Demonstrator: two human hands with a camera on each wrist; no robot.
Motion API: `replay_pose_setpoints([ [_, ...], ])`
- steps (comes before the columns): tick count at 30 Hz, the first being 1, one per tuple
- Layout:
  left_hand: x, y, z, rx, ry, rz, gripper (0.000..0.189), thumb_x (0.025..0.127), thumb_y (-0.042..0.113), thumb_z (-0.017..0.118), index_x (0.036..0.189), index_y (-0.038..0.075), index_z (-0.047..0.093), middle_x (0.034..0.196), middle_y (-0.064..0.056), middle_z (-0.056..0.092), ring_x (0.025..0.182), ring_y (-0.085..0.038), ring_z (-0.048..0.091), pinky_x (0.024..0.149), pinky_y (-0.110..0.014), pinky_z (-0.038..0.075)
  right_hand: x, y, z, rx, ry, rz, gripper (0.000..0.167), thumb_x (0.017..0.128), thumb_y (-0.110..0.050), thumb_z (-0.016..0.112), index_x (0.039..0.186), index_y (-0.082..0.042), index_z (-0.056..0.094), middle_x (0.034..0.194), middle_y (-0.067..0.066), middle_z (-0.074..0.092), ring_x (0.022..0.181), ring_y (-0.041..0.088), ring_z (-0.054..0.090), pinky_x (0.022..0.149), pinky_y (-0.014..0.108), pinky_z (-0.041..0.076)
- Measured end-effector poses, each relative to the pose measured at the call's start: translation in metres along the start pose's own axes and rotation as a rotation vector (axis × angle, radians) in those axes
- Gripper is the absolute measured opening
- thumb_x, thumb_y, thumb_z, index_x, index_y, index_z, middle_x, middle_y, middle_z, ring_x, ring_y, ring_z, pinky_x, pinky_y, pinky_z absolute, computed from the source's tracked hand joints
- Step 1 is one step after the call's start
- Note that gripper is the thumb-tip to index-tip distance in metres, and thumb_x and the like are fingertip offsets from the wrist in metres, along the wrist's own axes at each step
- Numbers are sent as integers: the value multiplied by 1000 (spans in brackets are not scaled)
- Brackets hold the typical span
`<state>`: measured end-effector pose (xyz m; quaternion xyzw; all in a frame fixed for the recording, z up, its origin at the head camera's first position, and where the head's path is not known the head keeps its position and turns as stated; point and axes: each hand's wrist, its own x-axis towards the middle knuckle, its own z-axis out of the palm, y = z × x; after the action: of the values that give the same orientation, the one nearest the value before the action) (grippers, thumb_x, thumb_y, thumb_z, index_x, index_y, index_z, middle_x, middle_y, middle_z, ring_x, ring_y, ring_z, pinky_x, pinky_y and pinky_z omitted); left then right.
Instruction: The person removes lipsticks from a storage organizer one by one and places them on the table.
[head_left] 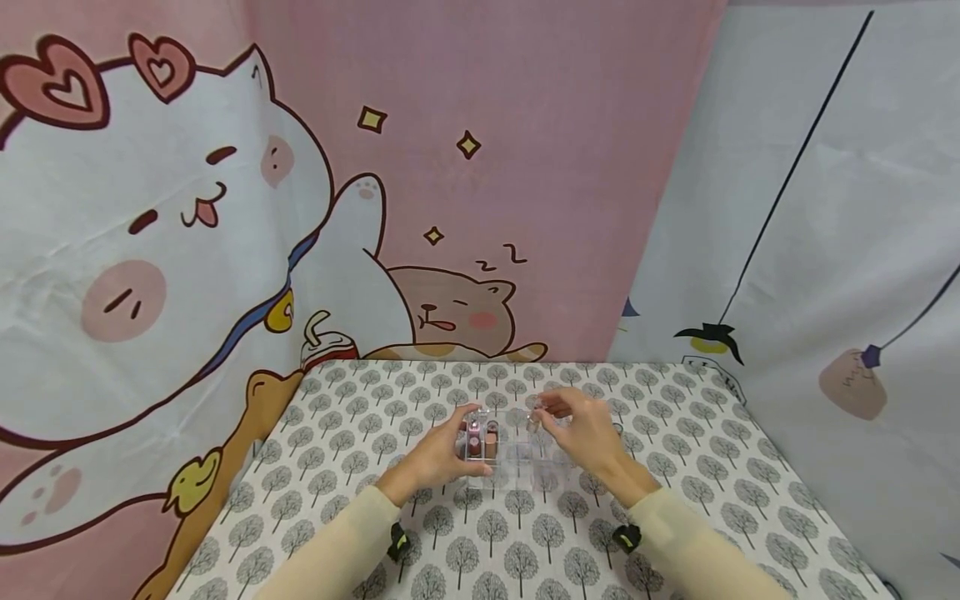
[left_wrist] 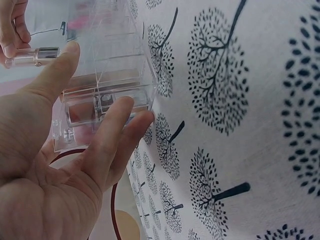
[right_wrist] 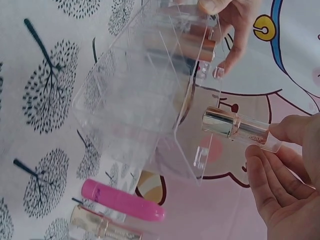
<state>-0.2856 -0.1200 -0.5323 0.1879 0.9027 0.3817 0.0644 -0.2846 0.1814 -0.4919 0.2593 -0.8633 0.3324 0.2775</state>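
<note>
A clear plastic lipstick organizer (head_left: 517,477) with several compartments stands on the table, with several lipsticks (head_left: 491,443) in its left compartments. My left hand (head_left: 437,454) grips the organizer's left end, thumb on the near side and fingers on the far side. Between thumb and fingertips, my right hand (head_left: 588,429) pinches a lipstick (right_wrist: 235,127) by its clear end. That lipstick's shiny gold part points toward the organizer, above its right-hand compartments. In the left wrist view, the same lipstick (left_wrist: 32,57) shows beyond my left thumb.
Beside the organizer in the right wrist view lie a bright pink tube (right_wrist: 122,200) and another gold lipstick (right_wrist: 102,226). A tree-print cloth (head_left: 487,529) covers the table. Cartoon-printed curtains (head_left: 570,183) hang behind it and at the sides.
</note>
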Motion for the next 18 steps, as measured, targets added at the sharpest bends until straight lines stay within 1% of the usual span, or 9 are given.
replay_pose_setpoints([
  [7, 0, -1, -1, 1, -2, 2, 117, 91, 41, 103, 183, 32, 30, 171, -26, 60, 141, -47, 71, 123, -72, 58, -1, 7, -11, -20, 53, -55, 26, 94, 0, 95, 118, 2, 85, 103, 16, 88, 81, 26, 87, 74, 40, 75],
  [11, -1, 0, -1, -4, -6, -4, 118, 91, 41, 104, 182, 32, 30, 167, -25, 63, 135, -43, 74, 120, -71, 60, -1, 10, -17, -31, 62, -44, 25, 94, 0, 95, 117, 2, 85, 101, 15, 89, 81, 27, 87, 74, 40, 75],
  [14, -1, 1, -1, -8, -6, -4, 118, 90, 40, 104, 182, 32, 30, 166, -25, 64, 134, -42, 75, 120, -70, 60, 0, 10, -22, -31, 66, -26, 25, 94, 0, 95, 117, 1, 84, 100, 14, 89, 82, 27, 87, 75, 40, 75],
  [18, -1, 2, -1, -13, -6, -1, 117, 90, 40, 104, 182, 32, 31, 165, -25, 65, 133, -41, 75, 120, -70, 60, 1, 12, -27, -32, 72, -25, 24, 94, 2, 95, 116, 2, 84, 98, 14, 88, 82, 27, 87, 75, 41, 75],
])
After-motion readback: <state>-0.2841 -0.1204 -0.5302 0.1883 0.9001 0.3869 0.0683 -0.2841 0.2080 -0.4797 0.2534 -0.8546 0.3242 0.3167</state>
